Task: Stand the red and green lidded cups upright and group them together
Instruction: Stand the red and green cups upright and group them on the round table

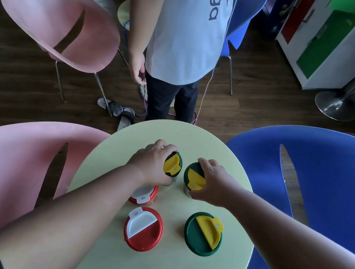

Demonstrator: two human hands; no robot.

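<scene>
Several lidded cups stand on the round pale yellow table point(110, 250). My left hand point(152, 162) grips a green-lidded cup point(173, 164) with a yellow flap at the far middle. To its right, my right hand point(213, 182) holds another green-lidded cup point(193, 175). Partly hidden under my left forearm is a red-lidded cup point(145, 194) with a white flap. Nearer to me stand a second red-lidded cup point(144, 228) and a third green-lidded cup point(202, 233), both upright and untouched.
A person in a white shirt point(186, 33) stands just beyond the table. Pink chairs sit at the left point(7, 167) and far left point(57, 24), a blue chair point(328, 189) at the right. Sandals point(116, 109) and a cord lie on the wood floor.
</scene>
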